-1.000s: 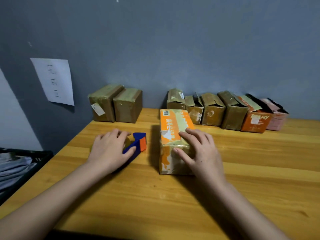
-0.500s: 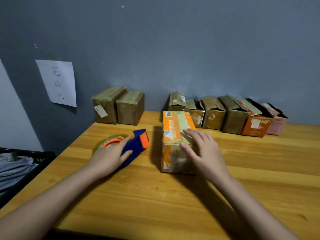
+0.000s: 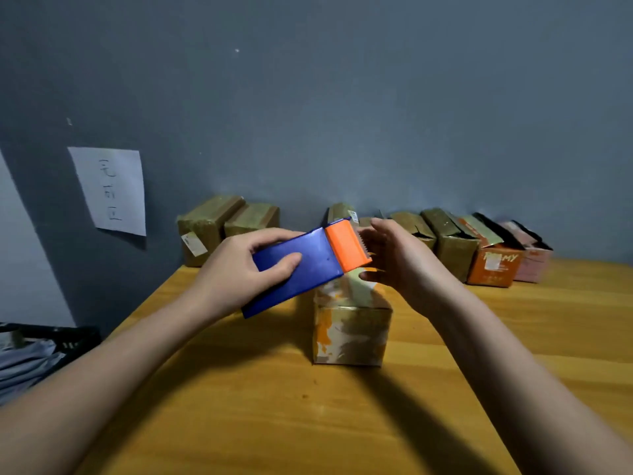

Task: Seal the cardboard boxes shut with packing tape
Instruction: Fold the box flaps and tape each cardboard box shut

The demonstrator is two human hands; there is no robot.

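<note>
left hand (image 3: 236,269): raised above the box, fingers and thumb wrapped round the blue body of the dispenser (image 3: 308,265).
dispenser: tilted, orange toothed end up and to the right, over the box's far end.
right hand (image 3: 400,265): at the orange end, fingers bent beside the teeth; whether it pinches tape, cannot tell.
box (image 3: 349,323): on the table (image 3: 274,423), below both hands.
row (image 3: 452,245): more boxes behind the box, along the wall.

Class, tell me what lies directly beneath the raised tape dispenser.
The orange-printed box on the wooden table sits below the tape dispenser. Dispenser and both hands cover its far top; any tape there is hidden.
</note>
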